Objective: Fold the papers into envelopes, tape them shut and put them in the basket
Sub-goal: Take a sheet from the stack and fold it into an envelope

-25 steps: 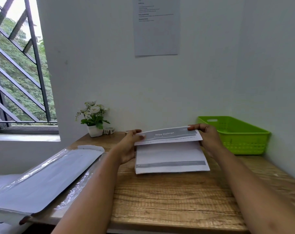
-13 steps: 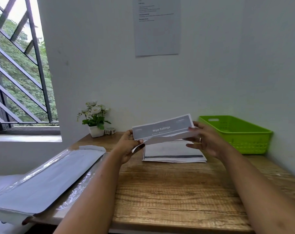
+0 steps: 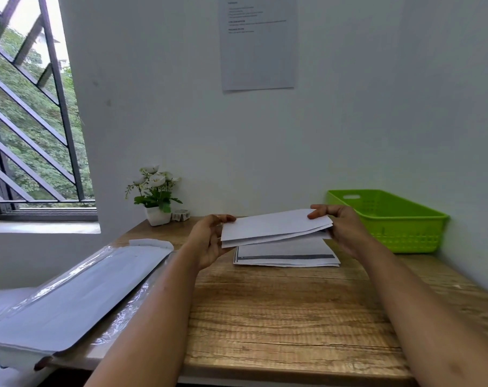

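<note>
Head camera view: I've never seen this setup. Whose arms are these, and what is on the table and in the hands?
No machine here: a person wears one wide-angle camera on the head, looking down, so both bare arms are theirs. The left hand and right hand each pinch one end of a folded white paper, held above a stack of printed papers on the wooden table. A green basket sits at the right; its bottom is hidden. At the back stand a flower pot and a small roll, probably tape. A plastic-wrapped paper pack lies on the left.
</note>
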Available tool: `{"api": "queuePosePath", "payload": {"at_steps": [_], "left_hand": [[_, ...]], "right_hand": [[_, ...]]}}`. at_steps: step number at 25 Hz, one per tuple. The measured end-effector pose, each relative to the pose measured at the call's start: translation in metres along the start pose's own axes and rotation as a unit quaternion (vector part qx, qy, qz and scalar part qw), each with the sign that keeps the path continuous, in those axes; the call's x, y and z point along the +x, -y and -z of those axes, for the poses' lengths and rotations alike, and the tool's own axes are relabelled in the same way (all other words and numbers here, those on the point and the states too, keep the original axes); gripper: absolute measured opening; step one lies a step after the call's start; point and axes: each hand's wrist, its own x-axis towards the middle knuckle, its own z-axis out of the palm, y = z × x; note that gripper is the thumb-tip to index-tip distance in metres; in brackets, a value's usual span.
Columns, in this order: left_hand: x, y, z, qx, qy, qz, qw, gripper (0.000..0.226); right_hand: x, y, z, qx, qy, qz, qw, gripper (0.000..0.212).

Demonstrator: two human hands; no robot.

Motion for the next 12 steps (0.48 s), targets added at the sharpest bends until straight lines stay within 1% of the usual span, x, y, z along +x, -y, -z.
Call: {"api": "queuePosePath", "payload": {"at_steps": [1,2,4,5,6,7,8,9,10,11,12], "left_hand": [[0.0,0.0,-0.001,0.031,0.003,-0.004,1.0,0.019],[0.0,0.001,-0.002,0.064,0.002,-0.018,0.998,0.018],[0.001,0.002,-0.002,0.099,-0.004,-0.056,0.994,0.04],[0.001,0.002,-0.002,0.101,-0.016,-0.072,0.992,0.045],[0.001,0.001,-0.003,0.1,-0.027,-0.086,0.991,0.044],[0.001,0.001,-0.004,0.099,-0.032,-0.099,0.99,0.039],[0.001,0.002,-0.006,0.101,-0.03,-0.11,0.988,0.033],[0.002,0.002,-0.008,0.105,-0.024,-0.12,0.987,0.03],[0.003,0.003,-0.01,0.116,-0.018,-0.131,0.984,0.029],[0.004,0.005,-0.012,0.133,-0.01,-0.141,0.981,0.029],[0.005,0.006,-0.015,0.154,-0.001,-0.149,0.977,0.03]], "right_hand": [[-0.002,0.001,-0.001,-0.013,-0.004,0.005,1.0,0.025],[-0.001,0.002,-0.001,-0.022,-0.016,0.009,1.0,0.026],[0.003,0.002,0.001,-0.028,-0.063,0.031,0.997,0.034],[0.007,0.001,0.003,-0.045,-0.093,0.064,0.993,0.036],[0.009,0.0,0.004,-0.107,-0.117,0.119,0.98,0.032],[0.009,0.0,0.002,-0.212,-0.114,0.182,0.953,0.027],[0.006,-0.001,-0.002,-0.337,-0.094,0.229,0.909,0.03],[0.003,-0.004,-0.008,-0.45,-0.079,0.267,0.848,0.036],[0.002,-0.007,-0.015,-0.533,-0.075,0.296,0.789,0.039],[0.0,-0.009,-0.022,-0.577,-0.083,0.326,0.744,0.039],[-0.002,-0.01,-0.028,-0.593,-0.092,0.351,0.719,0.036]]}}
